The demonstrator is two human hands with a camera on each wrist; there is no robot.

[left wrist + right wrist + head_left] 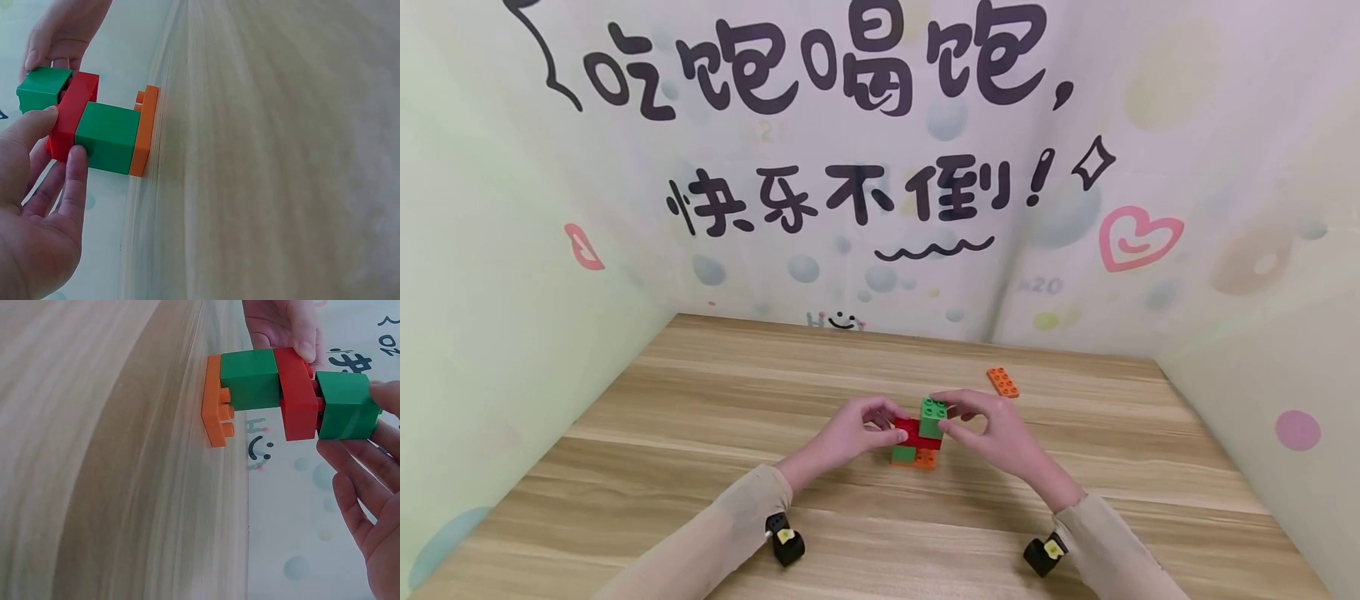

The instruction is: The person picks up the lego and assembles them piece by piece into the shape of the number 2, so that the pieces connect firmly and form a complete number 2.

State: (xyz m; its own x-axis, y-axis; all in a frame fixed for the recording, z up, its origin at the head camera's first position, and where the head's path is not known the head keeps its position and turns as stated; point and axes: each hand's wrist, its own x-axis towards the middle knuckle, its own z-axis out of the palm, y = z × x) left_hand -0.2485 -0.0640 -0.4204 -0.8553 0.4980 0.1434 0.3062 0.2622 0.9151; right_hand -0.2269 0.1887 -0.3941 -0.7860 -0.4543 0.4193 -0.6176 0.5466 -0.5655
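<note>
A small stack of toy building bricks stands on the table. An orange plate (213, 403) forms its base, with a green brick (110, 137) on one end. Across that lies a red brick (929, 442), overhanging the base's other end. My left hand (859, 429) pinches the red brick between thumb and fingers. On the overhanging end sits a second green brick (345, 405), held by my right hand (994, 427). Red studs show in a narrow gap beneath this upper brick in the right wrist view, so it is not flush.
A loose orange plate (1002, 382) lies on the wooden table (760, 358), behind and right of the stack. Printed cloth walls (880, 292) border the table at the back and both sides. A black device (786, 540) is strapped at each wrist.
</note>
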